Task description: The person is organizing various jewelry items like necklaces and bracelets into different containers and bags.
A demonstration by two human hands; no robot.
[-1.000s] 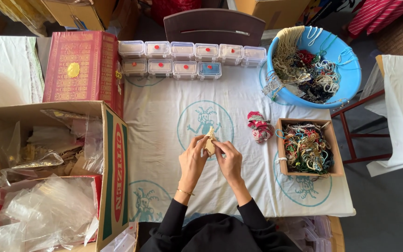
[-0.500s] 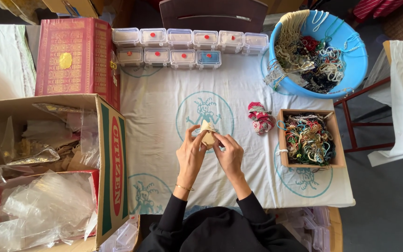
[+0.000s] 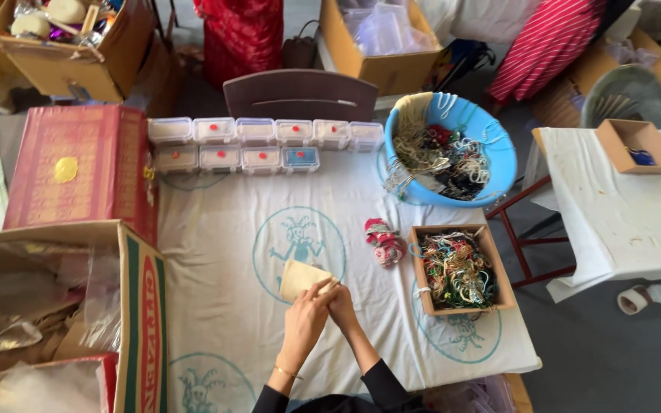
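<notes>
both hands have dropped toward the lower middle of the frame since half a second ago, and the blue basin and small box now sit higher and more to the right.

head view: the left hand [image 3: 302,321] and the right hand [image 3: 341,306] meet just below the centre, fingers closed on a small cream pouch [image 3: 300,278] that they pinch together at its right corner; the pouch is tilted and sticks out to the upper left of the hands, above the white cloth [image 3: 223,260] that covers the table. just right of the hands, a red and white bundle [image 3: 382,242] lies on the cloth, and beside it, further right, stands a small cardboard box [image 3: 493,260] full of coloured threads. above that box, upper right of centre, a blue basin [image 3: 499,153] holds more tangled threads. along the top edge of the cloth run two rows of small clear plastic boxes [image 3: 262,144]. at the left sit a red patterned box [image 3: 78,172] and, below it, a big open carton [image 3: 143,313] with clear bags inside.
</notes>
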